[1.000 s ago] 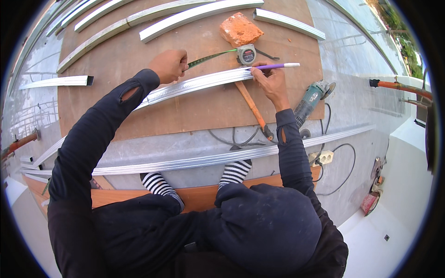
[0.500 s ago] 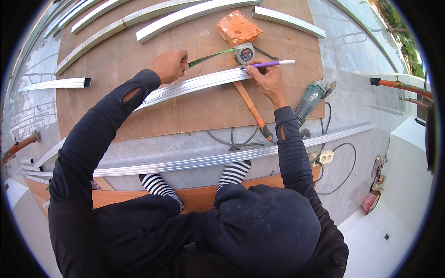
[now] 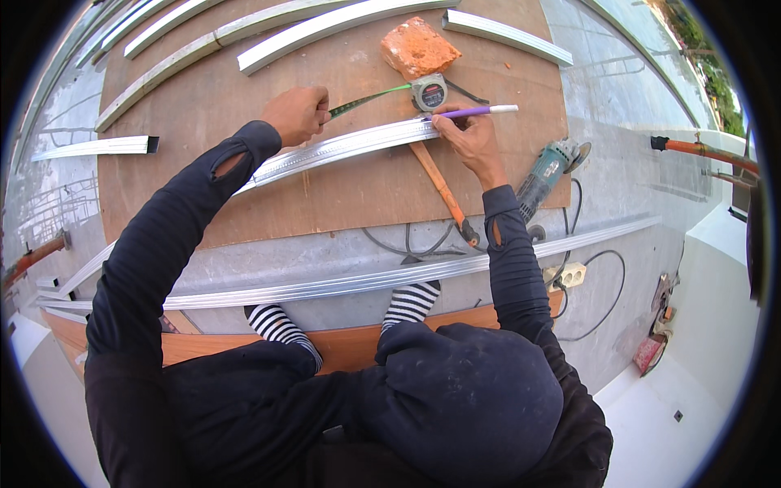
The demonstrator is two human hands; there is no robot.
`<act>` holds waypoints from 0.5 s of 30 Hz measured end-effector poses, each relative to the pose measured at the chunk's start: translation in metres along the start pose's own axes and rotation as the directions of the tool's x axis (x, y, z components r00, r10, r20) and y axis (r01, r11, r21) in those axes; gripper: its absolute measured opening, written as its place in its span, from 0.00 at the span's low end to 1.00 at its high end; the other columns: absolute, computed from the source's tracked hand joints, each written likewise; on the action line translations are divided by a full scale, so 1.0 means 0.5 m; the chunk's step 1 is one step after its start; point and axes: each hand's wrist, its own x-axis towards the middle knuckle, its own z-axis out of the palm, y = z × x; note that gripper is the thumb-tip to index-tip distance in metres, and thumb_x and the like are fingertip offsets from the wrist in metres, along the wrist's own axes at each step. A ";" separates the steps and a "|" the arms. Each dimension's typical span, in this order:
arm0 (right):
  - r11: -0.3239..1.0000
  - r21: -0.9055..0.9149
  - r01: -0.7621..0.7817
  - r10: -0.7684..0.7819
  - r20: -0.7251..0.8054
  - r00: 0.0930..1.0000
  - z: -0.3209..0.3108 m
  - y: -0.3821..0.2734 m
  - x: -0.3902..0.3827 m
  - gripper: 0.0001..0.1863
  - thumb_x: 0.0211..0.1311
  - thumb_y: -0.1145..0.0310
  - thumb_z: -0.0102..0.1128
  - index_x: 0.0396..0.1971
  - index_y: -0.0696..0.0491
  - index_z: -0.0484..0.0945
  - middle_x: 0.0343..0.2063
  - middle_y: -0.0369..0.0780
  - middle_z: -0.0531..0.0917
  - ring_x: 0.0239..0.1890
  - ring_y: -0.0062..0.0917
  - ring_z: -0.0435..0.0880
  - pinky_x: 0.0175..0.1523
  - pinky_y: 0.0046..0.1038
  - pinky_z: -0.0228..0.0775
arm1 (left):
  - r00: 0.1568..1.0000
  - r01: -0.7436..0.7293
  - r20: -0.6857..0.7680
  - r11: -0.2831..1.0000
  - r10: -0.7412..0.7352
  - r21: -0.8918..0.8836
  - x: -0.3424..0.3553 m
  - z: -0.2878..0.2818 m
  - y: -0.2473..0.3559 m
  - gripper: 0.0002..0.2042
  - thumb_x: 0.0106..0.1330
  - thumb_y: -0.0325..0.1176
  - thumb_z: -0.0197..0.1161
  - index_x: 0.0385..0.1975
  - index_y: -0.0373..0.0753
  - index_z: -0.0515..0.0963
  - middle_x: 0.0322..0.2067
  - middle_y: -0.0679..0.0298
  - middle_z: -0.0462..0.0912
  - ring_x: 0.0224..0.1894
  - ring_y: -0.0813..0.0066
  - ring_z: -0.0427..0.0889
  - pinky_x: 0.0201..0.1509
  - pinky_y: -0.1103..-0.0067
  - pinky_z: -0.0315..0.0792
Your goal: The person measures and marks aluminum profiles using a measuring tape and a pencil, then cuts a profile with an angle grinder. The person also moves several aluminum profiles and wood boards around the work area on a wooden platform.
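Note:
My left hand [image 3: 298, 115] is closed on the free end of a tape measure's green blade. The blade runs right to the grey tape measure case [image 3: 429, 93], which rests on the brown board beside a broken orange brick [image 3: 419, 47]. In my right hand [image 3: 470, 138] a purple marker with a white end [image 3: 488, 110] is pinched, its tip at the right end of a silver metal channel [image 3: 350, 148]. That channel slants below both hands. Under its right end passes a hammer's orange handle [image 3: 439, 187]; the hammer's head is hidden.
A teal angle grinder [image 3: 543, 175] lies at the board's right edge, its cable by a cream socket strip [image 3: 569, 276]. Long metal channels [image 3: 366, 281] cross the floor before my striped socks. More channels [image 3: 325, 32] lie across the far side of the brown board [image 3: 325, 207].

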 end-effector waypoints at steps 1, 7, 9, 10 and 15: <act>1.000 0.002 -0.001 0.001 -0.007 1.000 -0.001 0.002 0.000 0.11 0.60 0.67 0.67 0.35 0.60 0.84 0.28 0.38 0.85 0.32 0.18 0.82 0.40 0.22 0.74 | 1.000 0.000 0.003 1.000 0.000 -0.005 0.001 -0.001 0.001 0.07 0.68 0.30 0.60 0.35 0.32 0.75 0.22 0.59 0.83 0.19 0.72 0.82 0.26 0.76 0.73; 1.000 -0.020 -0.007 0.007 0.011 1.000 0.000 -0.008 0.000 0.10 0.60 0.67 0.66 0.34 0.59 0.83 0.28 0.37 0.85 0.32 0.18 0.81 0.39 0.22 0.73 | 1.000 0.018 0.004 1.000 -0.018 0.007 0.000 -0.005 0.000 0.07 0.68 0.30 0.60 0.36 0.32 0.75 0.22 0.59 0.84 0.19 0.72 0.81 0.26 0.76 0.73; 1.000 -0.006 -0.012 0.012 -0.007 1.000 0.001 -0.007 -0.002 0.10 0.61 0.67 0.66 0.34 0.59 0.83 0.27 0.37 0.85 0.31 0.18 0.81 0.39 0.23 0.73 | 1.000 0.026 0.004 0.999 -0.026 0.022 0.000 -0.006 0.003 0.07 0.68 0.30 0.60 0.36 0.32 0.75 0.22 0.59 0.84 0.20 0.73 0.81 0.26 0.76 0.73; 0.999 -0.029 -0.015 0.015 0.014 1.000 -0.002 -0.007 -0.001 0.10 0.61 0.67 0.65 0.34 0.59 0.83 0.27 0.37 0.85 0.31 0.18 0.81 0.38 0.22 0.73 | 1.000 0.022 0.000 1.000 -0.022 0.018 0.000 -0.007 0.005 0.07 0.68 0.30 0.60 0.36 0.32 0.75 0.22 0.59 0.84 0.19 0.73 0.81 0.26 0.76 0.72; 0.970 0.238 -0.057 0.085 -0.108 0.990 -0.022 -0.005 0.000 0.10 0.63 0.68 0.64 0.37 0.60 0.82 0.27 0.36 0.84 0.28 0.15 0.79 0.32 0.18 0.70 | 0.999 -0.011 -0.035 0.999 0.012 0.050 0.005 -0.007 0.005 0.06 0.67 0.29 0.59 0.39 0.34 0.77 0.23 0.60 0.84 0.22 0.70 0.82 0.28 0.73 0.73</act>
